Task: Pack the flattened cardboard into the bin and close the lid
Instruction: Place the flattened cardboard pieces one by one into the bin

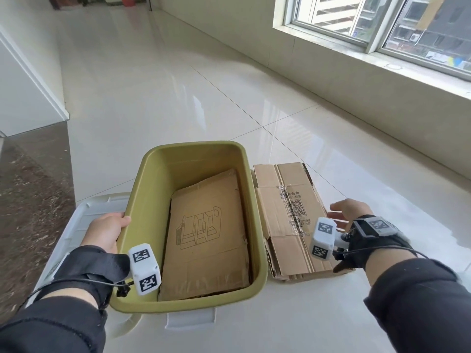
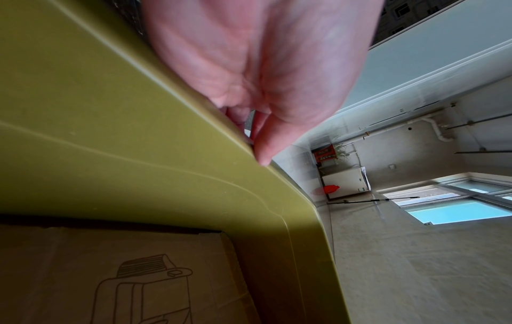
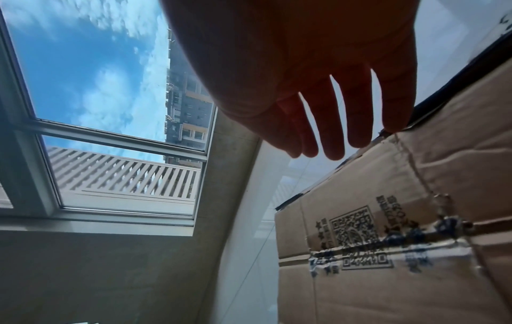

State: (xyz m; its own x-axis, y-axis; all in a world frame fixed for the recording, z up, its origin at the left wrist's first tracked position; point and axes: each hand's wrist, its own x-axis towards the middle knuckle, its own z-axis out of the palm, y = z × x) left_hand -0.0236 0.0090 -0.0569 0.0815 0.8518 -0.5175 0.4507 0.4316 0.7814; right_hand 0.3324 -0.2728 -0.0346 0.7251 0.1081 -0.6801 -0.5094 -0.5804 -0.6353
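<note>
Cardboard was half packed: one flat sheet [image 1: 206, 240] already lay in the olive bin [image 1: 150, 179]. Our left hand [image 1: 105, 231] gripped its rim while our right hand [image 1: 348, 212], fingers spread, hovered over the next flattened box [image 1: 285, 200] beside it. Next we'd need to grab that edge; white lid [image 1: 84, 212] waited underneath.

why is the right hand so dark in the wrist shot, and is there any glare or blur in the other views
Right wrist view: the right hand is backlit by the bright window, so it reads as a near silhouette. Head view: window light glares off the glossy floor; the bin and cardboard stay sharp. Left wrist view: the left hand is close to the lens, soft, and the room lines bend.
</note>
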